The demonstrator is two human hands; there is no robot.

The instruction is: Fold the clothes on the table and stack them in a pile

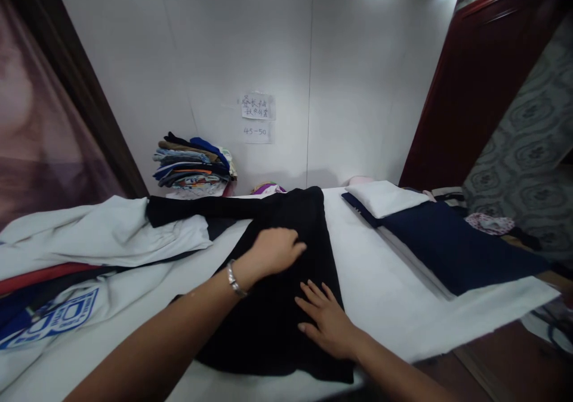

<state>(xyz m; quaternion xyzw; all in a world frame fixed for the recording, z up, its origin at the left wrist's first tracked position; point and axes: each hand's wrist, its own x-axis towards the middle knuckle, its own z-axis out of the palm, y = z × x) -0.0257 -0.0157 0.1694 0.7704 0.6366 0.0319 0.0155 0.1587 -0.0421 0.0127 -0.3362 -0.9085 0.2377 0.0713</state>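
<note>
spreading right hand (329, 325) on black garment (268, 330) atop white table (380, 294); curling left hand (275, 250) over it, cannot tell whether clamped.

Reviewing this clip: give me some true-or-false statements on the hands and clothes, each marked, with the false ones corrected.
1. The right hand lies spread on the black garment. True.
2. The bracelet is on the right arm. False: the bracelet is on the left arm.
3. One black sleeve lies across the white garment. True.
4. The clothes pile is right of the paper notes. False: the clothes pile is left of the paper notes.
5. The left hand is nearer the wall than the right. True.
</note>
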